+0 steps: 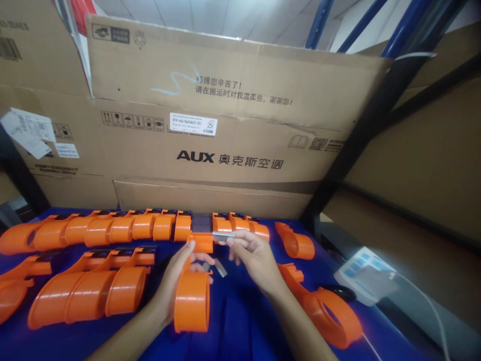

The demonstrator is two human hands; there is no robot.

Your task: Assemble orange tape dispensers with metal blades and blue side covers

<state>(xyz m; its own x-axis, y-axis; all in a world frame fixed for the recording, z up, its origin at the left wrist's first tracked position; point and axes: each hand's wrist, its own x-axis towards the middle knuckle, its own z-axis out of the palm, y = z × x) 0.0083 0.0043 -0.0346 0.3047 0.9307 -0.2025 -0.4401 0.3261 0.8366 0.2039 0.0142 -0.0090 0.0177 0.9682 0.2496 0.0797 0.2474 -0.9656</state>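
My left hand [176, 276] is wrapped round an orange plastic tape dispenser [191, 303], its ring toward me and its flat head pointing away. Between the thumb and fingers of my right hand [252, 253] is a thin, silvery metal strip [221, 236]. The strip's left end is at the right edge of the dispenser's head; whether they touch, I cannot tell. Below, beside my left fingertips, loose metal strips [221, 267] lie on the blue surface [240, 321]. My left fingers are partly hidden by the dispenser.
Orange dispensers with dark heads [122, 228] stand in a row at the back, more [90, 293] at left. Other dispensers [330, 316] lie at right, near a white device [366, 276] with a cable. Behind stands a large cardboard box [225, 135], with a dark rack post [349, 130] beside it.
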